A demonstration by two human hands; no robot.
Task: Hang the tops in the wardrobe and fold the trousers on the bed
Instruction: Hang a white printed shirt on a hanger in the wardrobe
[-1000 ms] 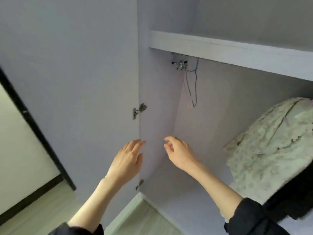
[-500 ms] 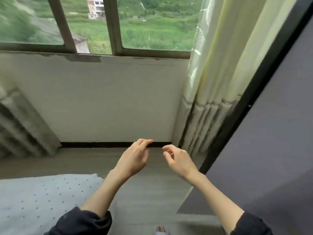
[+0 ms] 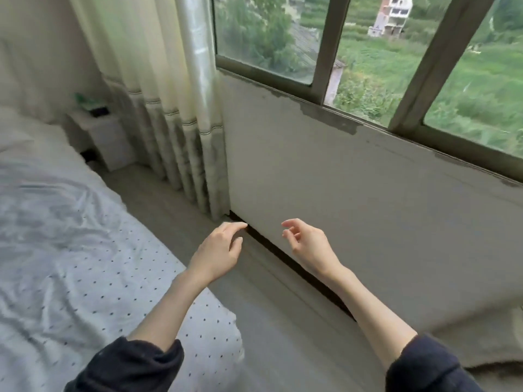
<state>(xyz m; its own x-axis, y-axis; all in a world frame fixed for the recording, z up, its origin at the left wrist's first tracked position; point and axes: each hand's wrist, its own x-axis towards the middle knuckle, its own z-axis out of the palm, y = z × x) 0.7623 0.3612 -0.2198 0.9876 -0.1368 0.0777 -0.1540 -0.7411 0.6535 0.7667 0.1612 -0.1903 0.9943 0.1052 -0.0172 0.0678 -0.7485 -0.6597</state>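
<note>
The bed [image 3: 70, 264], covered by a white sheet with small dark dots, fills the left and lower left of the head view. No tops, trousers or wardrobe show in this frame. My left hand [image 3: 218, 250] hovers over the floor just past the bed's corner, fingers relaxed and holding nothing. My right hand [image 3: 308, 244] hangs in front of the wall below the window, fingers loosely curled and empty. Both forearms reach forward out of dark sleeves.
A strip of grey floor [image 3: 268, 321] runs between the bed and the white wall [image 3: 353, 199] under the window [image 3: 368, 52]. Pale curtains [image 3: 169, 108] hang at the left of the window. A small white bedside cabinet [image 3: 104, 137] stands in the far corner.
The view has swung left, from the open wardrobe past the window wall to the bed side. Both hands stay raised and empty in front of me.
</note>
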